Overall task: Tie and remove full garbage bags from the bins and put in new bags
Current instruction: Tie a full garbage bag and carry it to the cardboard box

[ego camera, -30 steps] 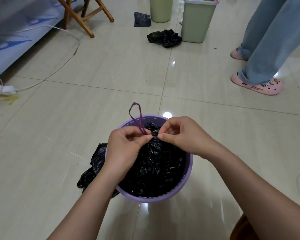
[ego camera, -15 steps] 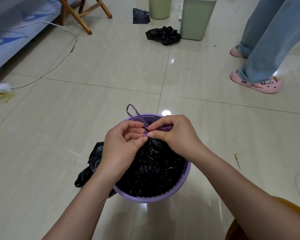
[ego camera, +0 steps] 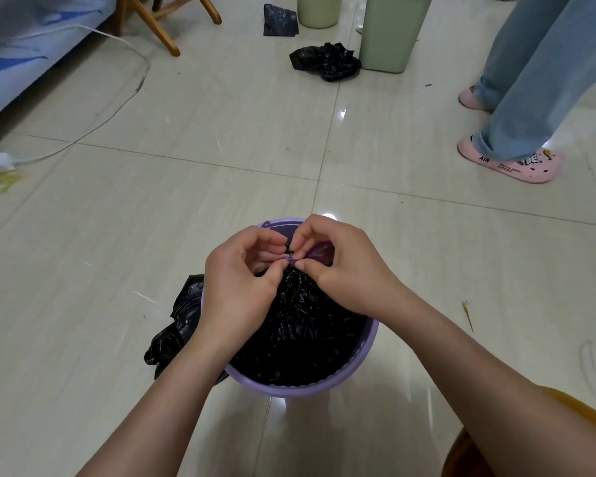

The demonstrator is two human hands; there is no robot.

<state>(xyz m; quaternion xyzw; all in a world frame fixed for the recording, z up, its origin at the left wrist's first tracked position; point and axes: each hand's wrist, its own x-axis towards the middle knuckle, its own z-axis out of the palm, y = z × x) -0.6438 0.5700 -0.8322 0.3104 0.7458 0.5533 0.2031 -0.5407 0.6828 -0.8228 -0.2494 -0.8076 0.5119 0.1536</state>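
Both hands pinching the purple drawstring at the bag neck: left hand (ego camera: pixel 241 284) has thumb and fingertips closed on the knot point, right hand (ego camera: pixel 341 266) pinches the other side, with a bit of purple drawstring (ego camera: pixel 320 253) bunched under its fingers. Fingertips nearly touching.

Change: a second ago we had a tall loop of drawstring standing up past the far rim; half a second ago it was shorter; now it's gone from view, pulled down into the pinch. We read that as the knot cinching tight, so tying on this bag looks almost done. Can't see the knot itself, fingers cover it.

Black garbage bag (ego camera: pixel 300 325) sits inside the purple bin (ego camera: pixel 369 342), gathered to a neck near the bin's far rim. Bag is not lifted yet. Another fold of black plastic (ego camera: pixel 179 325) hangs outside the bin's left wall onto the floor; can't tell if it's the same bag or a spare.

Next, as we judge it: snug the knot, then lift out.

Farther off: a crumpled black bag (ego camera: pixel 326 62) on the floor beside a pale green bin (ego camera: pixel 389 39), a second pale bin (ego camera: pixel 319 12) and a flat dark bag packet (ego camera: pixel 279 25) near it. A bystander's legs and a pink clog (ego camera: pixel 510 163) at far right. Wooden chair legs (ego camera: pixel 162 25) and a white cable (ego camera: pixel 117 108) far left.
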